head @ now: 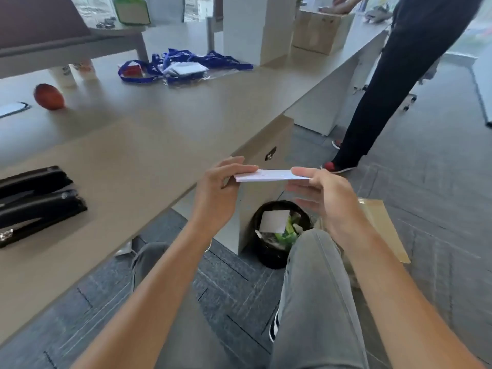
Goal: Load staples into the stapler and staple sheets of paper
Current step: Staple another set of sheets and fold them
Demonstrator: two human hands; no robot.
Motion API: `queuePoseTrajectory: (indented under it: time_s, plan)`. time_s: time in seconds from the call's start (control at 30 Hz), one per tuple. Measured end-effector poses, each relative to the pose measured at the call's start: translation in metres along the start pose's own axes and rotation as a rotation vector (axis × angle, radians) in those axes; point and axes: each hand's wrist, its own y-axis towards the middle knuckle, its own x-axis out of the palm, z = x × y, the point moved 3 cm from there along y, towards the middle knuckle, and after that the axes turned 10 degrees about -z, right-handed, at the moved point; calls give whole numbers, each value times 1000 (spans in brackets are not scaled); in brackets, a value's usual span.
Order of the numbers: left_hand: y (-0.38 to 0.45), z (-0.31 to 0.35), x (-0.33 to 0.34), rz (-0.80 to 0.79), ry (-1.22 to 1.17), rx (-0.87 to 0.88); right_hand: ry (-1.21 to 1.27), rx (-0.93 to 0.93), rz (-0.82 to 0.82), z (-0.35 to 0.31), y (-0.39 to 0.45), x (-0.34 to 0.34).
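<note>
A thin white stack of paper sheets (271,175) hangs flat in the air beyond the desk's front edge, seen almost edge-on. My left hand (218,190) pinches its left end between thumb and fingers. My right hand (322,193) grips its right end, thumb on top. A black stapler (34,203) lies on the desk (138,155) at the far left, swung open so its two long halves sit side by side. No staples can be made out.
A black waste bin (279,233) with paper and green scraps stands on the floor under my hands. Blue lanyards (183,65), a red fruit (49,97) and cardboard boxes (316,30) sit farther back. Another person's legs (378,102) stand at the right. A brown envelope (383,227) lies by my knee.
</note>
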Motion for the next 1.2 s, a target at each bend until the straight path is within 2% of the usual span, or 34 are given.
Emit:
queuePoseTrajectory:
  time_s: [0.13, 0.2, 0.3, 0.43, 0.6, 0.83, 1.0, 1.13, 1.2]
  plan:
    - [19, -24, 47, -76, 137, -58, 24, 67, 134, 32, 17, -47]
    - [21, -33, 69, -81, 3, -149, 18, 44, 185, 48, 26, -61]
    - [20, -46, 91, -30, -351, -407, -20, 12, 261, 74, 41, -78]
    - [26, -71, 111, -30, -374, -561, 14, 105, 319, 111, 62, -93]
    - [50, -114, 128, -75, -212, -645, 146, 270, 295, 145, 89, -102]
    - [82, -159, 141, -171, 10, -772, 7, 355, 392, 207, 157, -119]
    - [94, -190, 138, -251, 305, -602, -95, 502, 348, 263, 207, -110]
    - [86, -198, 132, -363, 776, -409, -61, 554, 318, 295, 244, -102]
    - [78, -206, 130, -411, 929, -409, -32, 625, 306, 312, 250, -101]
